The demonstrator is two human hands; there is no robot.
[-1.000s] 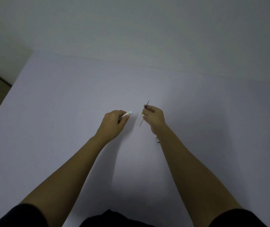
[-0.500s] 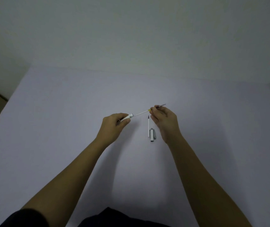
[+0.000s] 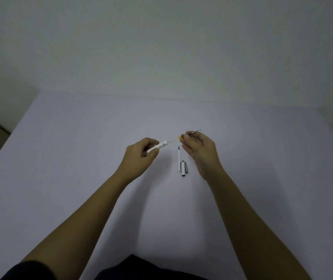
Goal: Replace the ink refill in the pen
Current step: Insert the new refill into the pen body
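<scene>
My left hand (image 3: pixel 140 155) grips a white pen barrel (image 3: pixel 160 146) whose open end points right. My right hand (image 3: pixel 201 149) pinches a thin ink refill (image 3: pixel 173 140) between thumb and forefinger; its dark tip sticks out past my fingers to the right and its clear tail reaches into the barrel's mouth. A second refill (image 3: pixel 179 158), white with a dark tip, lies on the table between my hands. Beside it lie two short grey pen parts (image 3: pixel 184 168).
The work surface is a pale lilac table (image 3: pixel 80 138) set against a plain wall (image 3: pixel 161 47). Its left edge (image 3: pixel 10 136) drops to a darker floor. Both forearms reach in from the bottom of the view.
One second ago my hands were close together, the refill held upright. My right hand has since moved right and turned the refill level, in line with the barrel. The parts on the table came into view.
</scene>
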